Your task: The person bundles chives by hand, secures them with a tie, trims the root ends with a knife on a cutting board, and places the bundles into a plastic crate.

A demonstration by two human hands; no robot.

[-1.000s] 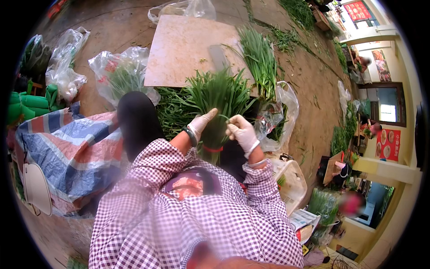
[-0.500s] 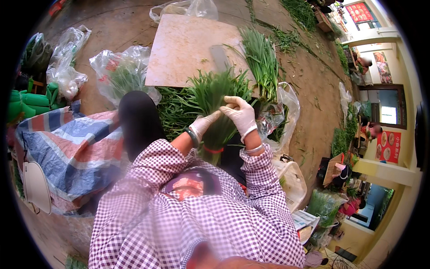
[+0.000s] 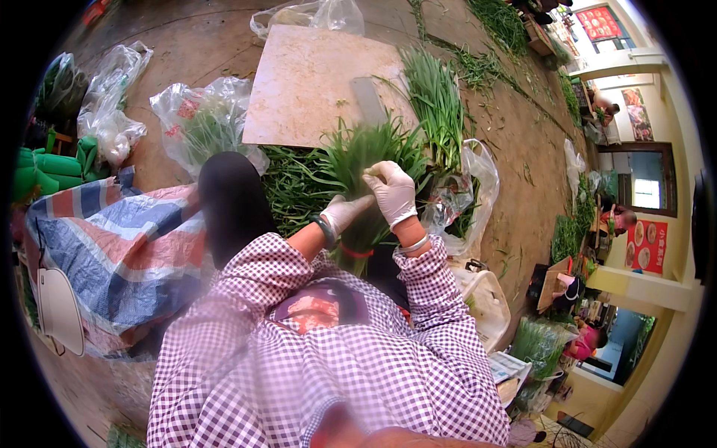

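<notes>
A bunch of long flat green leaves, like Chinese chives (image 3: 367,153), stands before my lap with its tips pointing away from me. A red band (image 3: 357,253) circles its lower end. My left hand (image 3: 348,213), in a white glove, wraps round the bunch from the left above the band. Also gloved, my right hand (image 3: 392,193) is closed in a pinch at the right side of the leaves. What its fingertips hold is too small to make out. Past the tips, a flat blade-like grey piece (image 3: 367,101) lies on a pale board (image 3: 321,82).
Another chive bunch (image 3: 435,104) rests on the board's right edge. Loose leaves (image 3: 295,187) pile below the board. Clear plastic bags (image 3: 198,119) lie left; another bag (image 3: 478,198) is right, near a cream plastic container (image 3: 478,302). A striped sack (image 3: 127,254) sits left. People work far right.
My right hand has shifted slightly down and toward me along the leaves. The left hand stays round the bunch, moved a little right.
</notes>
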